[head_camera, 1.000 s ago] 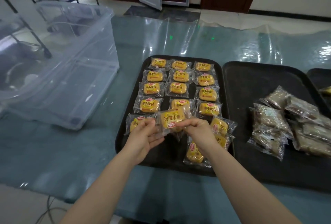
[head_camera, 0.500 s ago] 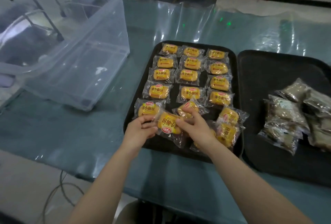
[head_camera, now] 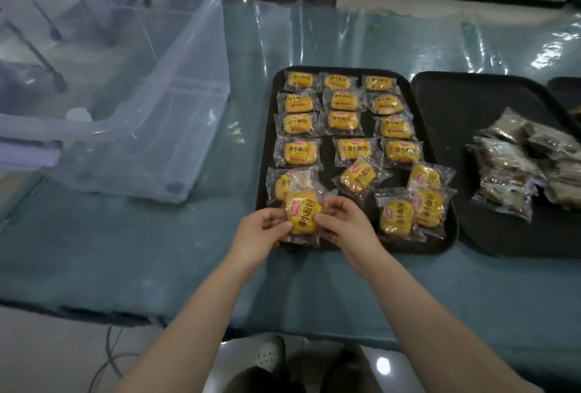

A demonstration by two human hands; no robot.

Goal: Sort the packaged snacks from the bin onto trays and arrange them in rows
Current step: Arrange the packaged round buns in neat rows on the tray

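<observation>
Both hands hold one yellow bread packet [head_camera: 302, 216] over the near left corner of a black tray [head_camera: 265, 153]. My left hand [head_camera: 258, 235] pinches its left side and my right hand [head_camera: 347, 225] pinches its right side. Several yellow packets lie in rows on the far part of the tray [head_camera: 342, 120]. One packet [head_camera: 358, 177] lies tilted in the middle, and a loose cluster [head_camera: 412, 208] sits at the near right. A packet [head_camera: 278, 185] lies partly hidden behind the held one.
A clear plastic bin [head_camera: 119, 84] stands at the left on the teal covered table [head_camera: 125, 251]. A second black tray [head_camera: 456, 128] at the right holds a pile of brown packets [head_camera: 518, 163]. A third tray's edge [head_camera: 566, 90] shows at far right.
The held packet has been turned from sideways to upright and moved toward the tray's near left corner. The tilted packet in the middle now lies free of my right hand.
</observation>
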